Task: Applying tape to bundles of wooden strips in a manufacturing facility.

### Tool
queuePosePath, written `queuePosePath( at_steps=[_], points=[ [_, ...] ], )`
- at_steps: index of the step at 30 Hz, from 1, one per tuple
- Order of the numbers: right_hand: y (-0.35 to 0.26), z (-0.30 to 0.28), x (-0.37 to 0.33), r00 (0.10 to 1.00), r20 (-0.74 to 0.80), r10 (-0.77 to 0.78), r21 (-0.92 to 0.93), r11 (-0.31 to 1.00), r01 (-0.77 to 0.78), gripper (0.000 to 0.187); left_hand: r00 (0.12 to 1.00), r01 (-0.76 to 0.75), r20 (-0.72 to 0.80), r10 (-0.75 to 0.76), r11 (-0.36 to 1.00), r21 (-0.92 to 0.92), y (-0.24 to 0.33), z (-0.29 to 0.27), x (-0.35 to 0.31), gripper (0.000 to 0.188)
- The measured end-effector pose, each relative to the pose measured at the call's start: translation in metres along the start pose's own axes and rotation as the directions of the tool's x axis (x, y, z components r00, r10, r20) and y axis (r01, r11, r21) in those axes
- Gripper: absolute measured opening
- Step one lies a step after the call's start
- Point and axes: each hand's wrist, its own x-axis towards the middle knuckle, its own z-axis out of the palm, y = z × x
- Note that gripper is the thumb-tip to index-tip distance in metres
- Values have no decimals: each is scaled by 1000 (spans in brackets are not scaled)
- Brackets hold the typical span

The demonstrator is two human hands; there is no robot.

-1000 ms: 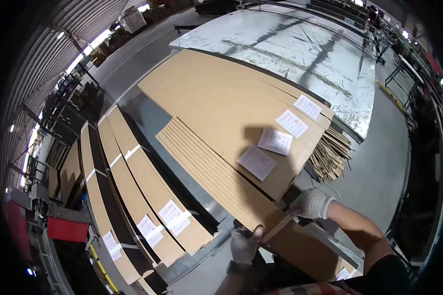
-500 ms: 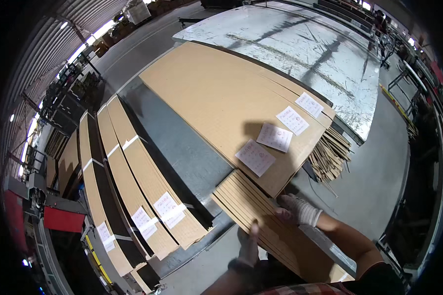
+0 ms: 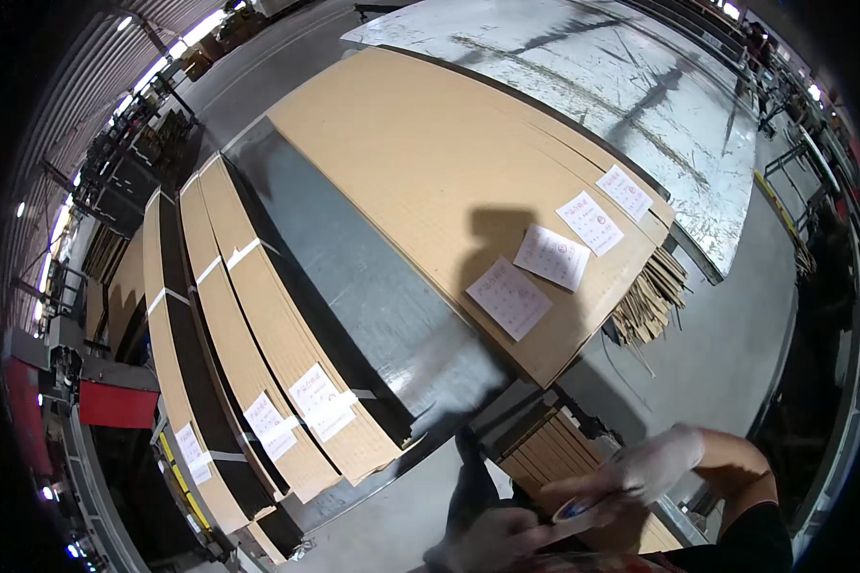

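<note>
Gripping right hand [image 3: 655, 468]: had its fingers bent around a small ring-shaped roll [image 3: 571, 509], though blur softened the outline
Left hand [image 3: 495, 540]: was just beside the roll, to the left of the right hand; whether it gripped anything, I could not tell
Cardboard strips [image 3: 549, 449]: lay bundled just beyond both hands
Cardboard sheets [image 3: 430, 172]: were stacked farther ahead of the hands, four paper slips [image 3: 508, 298] on their near end
Strapped bundles [image 3: 268, 296]: lay well apart, ahead and to the left of the left hand
</note>
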Motion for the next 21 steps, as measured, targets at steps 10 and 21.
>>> queuePosePath(
  at_steps=[10, 21],
  points=[
    [275, -80, 68, 851, -521, -64, -235, 969, -71, 29, 892, -51, -444, 89, 994, 97, -274, -92, 148, 39],
    [139, 81, 104, 240, -913, -330, -407, 697, -591, 87, 976, 29, -185, -115, 909, -416, -134, -88, 44, 41]
  ],
)
